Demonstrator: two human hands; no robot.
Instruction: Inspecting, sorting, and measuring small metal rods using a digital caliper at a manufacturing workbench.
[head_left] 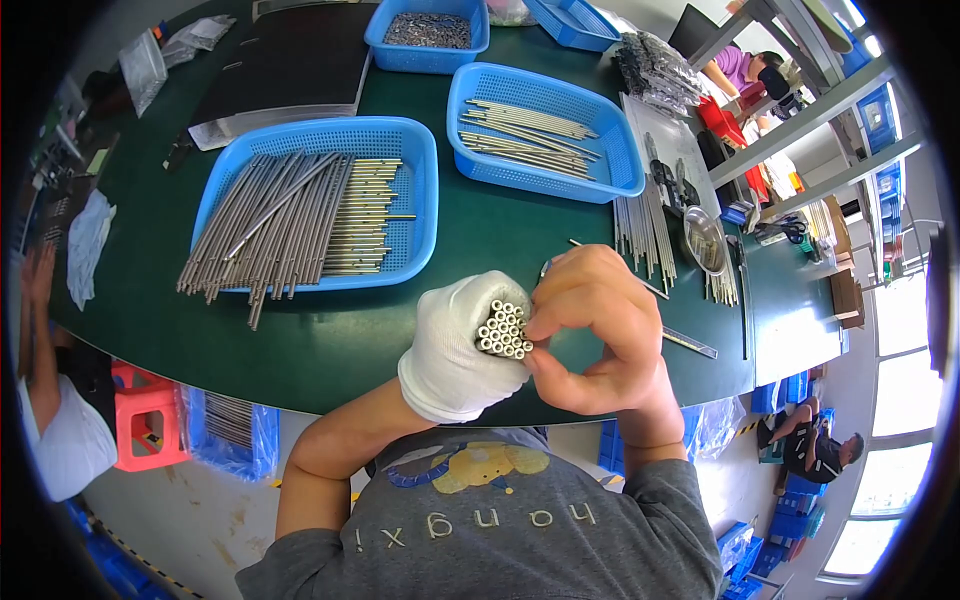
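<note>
My left hand (445, 345), in a white glove, is closed around a bundle of thin metal tubes (503, 330), their round hollow ends facing up. My bare right hand (605, 320) has thumb and forefinger pinched on a metal tube at the bundle's right edge. Beyond the left hand, a blue basket (425, 215) holds many long grey rods (270, 215), some jutting over its near rim, beside brass-coloured rods (365, 225). Farther right, a second blue basket (625, 165) contains pale thin rods (530, 140). The lengths of the gripped tubes are mostly hidden by my hands.
On the green table (300, 340) lie a black binder (290, 70), loose rods (645, 240), a metal bowl (705, 240) and a ruler (690, 343). A blue bin (425, 40) of small parts stands at the back. A red stool (148, 415) is at left; other people sit nearby.
</note>
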